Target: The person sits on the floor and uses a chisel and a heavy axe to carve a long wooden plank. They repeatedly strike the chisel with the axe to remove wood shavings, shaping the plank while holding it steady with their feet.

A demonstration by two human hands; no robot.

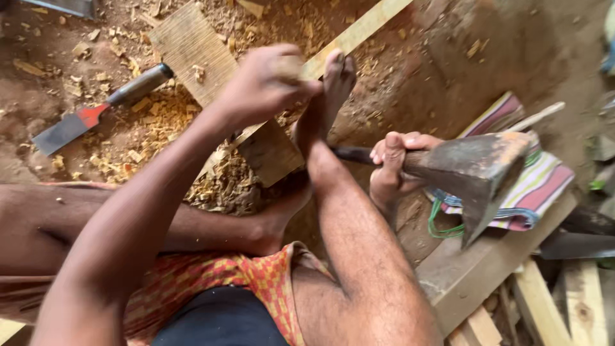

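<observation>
While right hand (392,168) grips axe (477,173), left hand (266,83) steadies plank (269,150).

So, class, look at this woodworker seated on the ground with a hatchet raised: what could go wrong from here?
1. The right hand holds the axe close to the head, its edge near the shin; a slip could cut the leg.
2. The bare foot pins the plank beside the left hand; a missed chop might strike toes or fingers.
3. The chisel lies loose among wood chips, easy to kneel on.
</observation>
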